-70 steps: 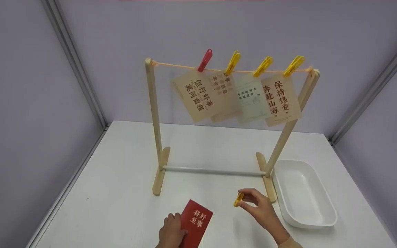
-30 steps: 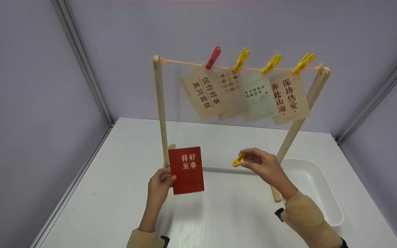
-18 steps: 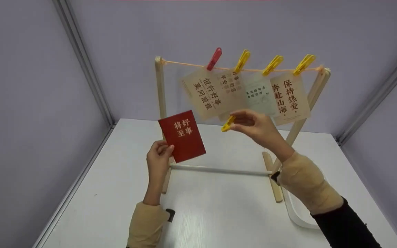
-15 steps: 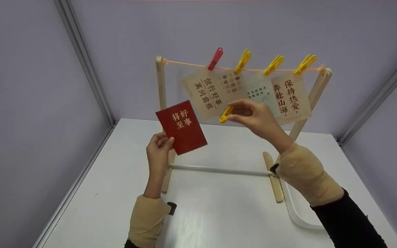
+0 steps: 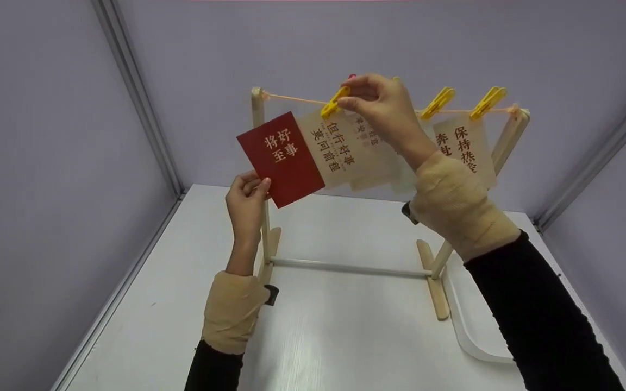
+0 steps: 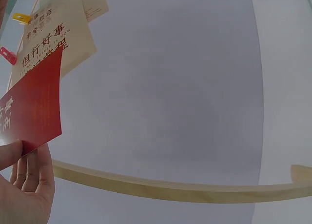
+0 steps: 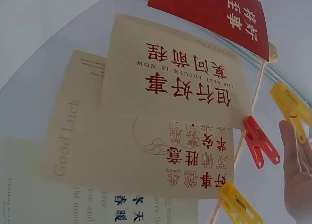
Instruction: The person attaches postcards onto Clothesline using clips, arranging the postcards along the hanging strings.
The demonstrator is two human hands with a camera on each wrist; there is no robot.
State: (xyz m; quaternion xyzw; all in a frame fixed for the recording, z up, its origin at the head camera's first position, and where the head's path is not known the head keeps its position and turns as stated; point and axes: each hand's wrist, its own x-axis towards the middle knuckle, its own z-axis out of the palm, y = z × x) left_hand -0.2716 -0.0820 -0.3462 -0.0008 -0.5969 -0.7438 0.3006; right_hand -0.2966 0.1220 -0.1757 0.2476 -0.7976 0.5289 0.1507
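Observation:
My left hand [image 5: 246, 198] pinches a red card [image 5: 286, 168] with white characters by its lower left edge, thumb in front. The card is tilted, just below the orange string [image 5: 296, 99], overlapping a beige card [image 5: 335, 146]. In my right hand [image 5: 386, 111], thumb and fingertips pinch a yellow clothespin [image 5: 335, 104] near the string. The right wrist view shows this clothespin [image 7: 291, 107] apart from the string, its tip pointing toward it. A red clothespin [image 7: 261, 141] clips the beige card; my right hand mostly hides it in the head view.
More cards hang to the right under yellow clothespins [image 5: 438, 103], partly behind my right arm. The string runs between wooden posts [image 5: 510, 138] joined by a pale low bar [image 5: 345, 267]. A white tray [image 5: 462, 326] sits right, partly covered by my sleeve.
Both hands have risen from near the table to the string, the left with the red card, the right with the yellow clothespin. The red card now tilts and overlaps the leftmost hanging card.

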